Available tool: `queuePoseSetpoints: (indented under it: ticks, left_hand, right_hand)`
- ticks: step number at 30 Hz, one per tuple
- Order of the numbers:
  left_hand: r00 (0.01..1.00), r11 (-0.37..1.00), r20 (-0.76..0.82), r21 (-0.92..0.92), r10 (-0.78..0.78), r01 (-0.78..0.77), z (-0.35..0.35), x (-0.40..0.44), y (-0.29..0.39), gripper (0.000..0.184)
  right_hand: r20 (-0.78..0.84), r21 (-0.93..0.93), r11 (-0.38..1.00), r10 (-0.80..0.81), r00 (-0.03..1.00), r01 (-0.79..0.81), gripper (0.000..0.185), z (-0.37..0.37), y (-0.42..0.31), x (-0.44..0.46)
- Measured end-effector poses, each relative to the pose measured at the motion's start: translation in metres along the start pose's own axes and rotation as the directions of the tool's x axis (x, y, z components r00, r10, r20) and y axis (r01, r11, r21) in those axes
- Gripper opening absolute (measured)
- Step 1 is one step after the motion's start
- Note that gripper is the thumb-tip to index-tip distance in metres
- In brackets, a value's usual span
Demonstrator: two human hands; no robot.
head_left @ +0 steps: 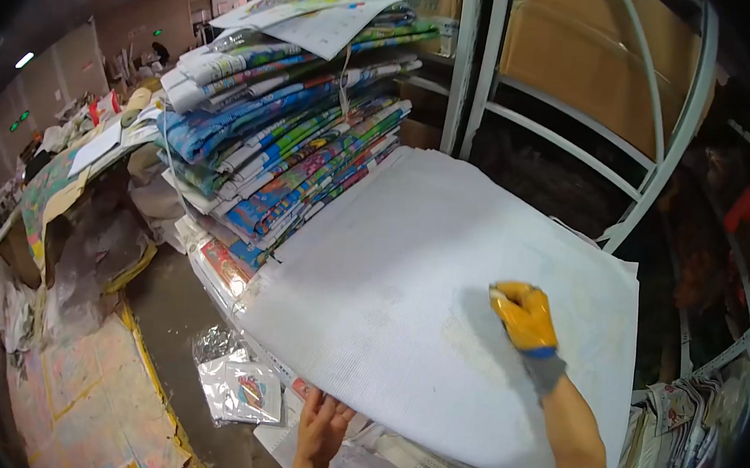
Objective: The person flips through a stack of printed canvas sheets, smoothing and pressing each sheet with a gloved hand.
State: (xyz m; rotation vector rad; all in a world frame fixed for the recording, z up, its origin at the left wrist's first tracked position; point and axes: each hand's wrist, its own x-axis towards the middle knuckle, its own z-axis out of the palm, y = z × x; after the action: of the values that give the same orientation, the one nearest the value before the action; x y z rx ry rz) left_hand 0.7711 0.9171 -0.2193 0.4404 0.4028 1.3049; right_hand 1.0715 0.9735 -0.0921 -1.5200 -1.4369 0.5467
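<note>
A large white textured sheet (390,271) lies flat across the work surface. Over its right half is my right hand (524,318), in a yellow glove with a blue and grey cuff, its fingers curled together; whether anything is inside them is hidden. My left hand (323,421), bare, is at the sheet's front left edge, fingers bent against the edge beside a small red printed piece (300,387). What it may pinch is too small to tell. Behind the sheet on the left rises a tall stack of folded colourful printed material (293,155), with a printed paper (323,7) on top.
A grey metal frame (561,143) with cardboard behind it stands at the back right. Plastic-wrapped packets (241,390) lie on the floor at the left, near a paint-stained board (93,397). More folded bundles (668,447) are at the lower right.
</note>
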Motion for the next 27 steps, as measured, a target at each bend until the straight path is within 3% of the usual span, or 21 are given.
queuePoseSetpoints:
  ticks: [1,2,4,6,8,10,11,13,16,17,19,20,22,25,26,27]
  left_hand:
    - [0.997,0.998,0.058,-0.054,0.042,-0.039,0.008,-0.001,-0.003,0.055]
    - [0.993,0.999,0.112,0.042,0.024,-0.028,0.017,0.004,-0.006,0.065]
    - [0.957,0.977,0.198,0.025,-0.213,0.212,-0.015,0.023,-0.030,0.069]
    - [0.958,0.984,0.232,-0.016,-0.168,0.176,-0.005,0.032,-0.036,0.073]
    - [0.990,0.999,0.139,-0.048,-0.010,0.017,0.019,0.033,-0.033,0.062]
    - [0.994,0.982,0.099,0.176,0.055,-0.072,0.032,0.044,-0.026,0.051]
    - [0.999,0.964,0.029,0.264,0.013,-0.021,0.056,0.048,-0.014,0.041]
    - [0.999,0.873,-0.021,0.486,-0.043,0.048,0.072,0.055,0.001,0.041]
    - [0.994,0.941,-0.104,0.339,0.030,0.008,0.086,0.059,0.003,0.042]
    - [0.993,0.945,-0.112,0.327,0.033,0.005,0.079,0.055,-0.002,0.042]
    - [0.983,0.952,-0.183,0.303,0.007,0.049,0.080,0.050,0.002,0.041]
    - [0.973,0.951,-0.226,0.307,0.036,0.036,0.082,0.049,0.000,0.040]
    - [0.965,0.933,-0.252,0.360,0.075,0.021,0.087,0.055,-0.001,0.042]
    - [0.966,0.877,-0.220,0.480,0.139,-0.016,0.123,0.062,0.008,0.040]
    - [0.954,0.804,-0.205,0.592,0.218,-0.056,0.129,0.070,0.004,0.039]
    - [0.956,0.776,-0.160,0.624,0.244,-0.094,0.145,0.066,0.005,0.039]
  right_hand:
    - [0.014,-0.001,1.000,-0.006,1.000,0.006,0.015,-0.010,-0.005,-0.020]
    - [0.033,-0.004,1.000,-0.005,0.999,0.005,0.015,-0.022,-0.006,-0.043]
    - [0.085,-0.010,1.000,-0.004,0.996,0.004,0.016,-0.045,-0.008,-0.083]
    - [0.111,-0.073,0.995,0.077,0.991,-0.069,0.017,-0.065,-0.022,-0.116]
    - [0.134,-0.037,0.999,0.002,0.991,0.003,0.017,-0.077,-0.038,-0.144]
    - [0.197,-0.094,0.991,0.114,0.974,-0.097,0.016,-0.082,-0.053,-0.166]
    - [0.173,-0.227,0.951,-0.171,0.970,0.208,0.017,-0.078,-0.064,-0.174]
    - [0.254,-0.285,0.936,-0.133,0.958,0.205,0.018,-0.074,-0.077,-0.178]
    - [0.289,-0.399,0.833,-0.283,0.915,0.383,0.023,-0.064,-0.083,-0.182]
    - [0.245,-0.477,0.740,-0.407,0.880,0.475,0.023,-0.057,-0.085,-0.181]
    - [0.212,-0.367,0.849,-0.322,0.923,0.381,0.021,-0.046,-0.078,-0.175]
    - [0.270,-0.333,0.883,-0.246,0.931,0.330,0.019,-0.043,-0.076,-0.172]
    - [0.235,-0.225,0.889,-0.347,0.908,0.398,0.019,-0.032,-0.083,-0.175]
    - [0.411,-0.276,0.805,-0.396,0.821,0.526,0.020,-0.038,-0.100,-0.172]
    - [0.479,-0.342,0.729,-0.408,0.778,0.593,0.021,-0.044,-0.114,-0.169]
    - [0.450,-0.323,0.721,-0.452,0.770,0.613,0.021,-0.049,-0.119,-0.169]
